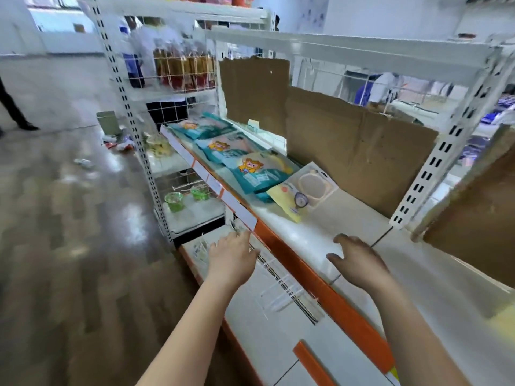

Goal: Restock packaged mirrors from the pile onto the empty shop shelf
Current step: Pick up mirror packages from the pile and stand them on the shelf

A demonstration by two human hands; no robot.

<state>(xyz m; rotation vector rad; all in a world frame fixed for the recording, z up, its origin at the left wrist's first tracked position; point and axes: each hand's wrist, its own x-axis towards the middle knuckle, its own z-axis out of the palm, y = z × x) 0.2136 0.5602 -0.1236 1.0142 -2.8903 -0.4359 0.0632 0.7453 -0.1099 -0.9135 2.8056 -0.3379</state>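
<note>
Packaged mirror (302,190) lies flat on the white shelf (306,238), against the teal packs (259,168) further along it. Right hand (359,263) is over the shelf's near part, fingers loosely spread, empty. Left hand (234,254) is at the shelf's orange front edge, fingers extended, empty, tips blurred. Cardboard (348,140) lines the shelf's back.

I am standing in a shop aisle. A white metal shelf (306,235) is stretching away in front of me, hanging on slotted uprights (430,168), with an orange price strip (292,260) and white label holders (241,211) running along its front edge. Teal printed packets (223,151) and a packaged mirror (306,190) are lying on it. More bagged goods (181,68) are showing through a wire mesh panel (167,110), and green cups (174,200) are sitting on a lower tier beside a glossy floor (69,218).
</note>
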